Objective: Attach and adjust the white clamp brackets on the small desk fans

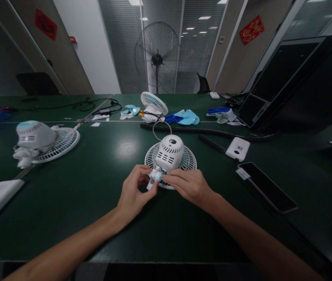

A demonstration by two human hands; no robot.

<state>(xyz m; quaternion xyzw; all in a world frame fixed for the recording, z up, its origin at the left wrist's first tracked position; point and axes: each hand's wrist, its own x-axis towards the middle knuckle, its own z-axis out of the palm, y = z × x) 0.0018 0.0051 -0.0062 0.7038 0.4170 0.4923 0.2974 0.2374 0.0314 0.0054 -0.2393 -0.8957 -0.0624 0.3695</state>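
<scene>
A small white fan [170,152] lies face down on its round grille in the middle of the green table, its motor housing upward. My left hand [135,191] grips the white clip bracket [153,180] at the fan's near side between thumb and fingers. The fingers of my right hand [188,184] are pressed together on the light-blue knob [159,176] at the bracket's side. Both hands are in front of the housing, and the fingertips partly cover the bracket.
Another white fan [37,138] lies at the left, and a third [153,107] stands farther back beside blue blades [188,117]. A black tube [213,132] crosses behind. At right are a white power bank [238,149], a phone [267,187] and a large black monitor [300,82].
</scene>
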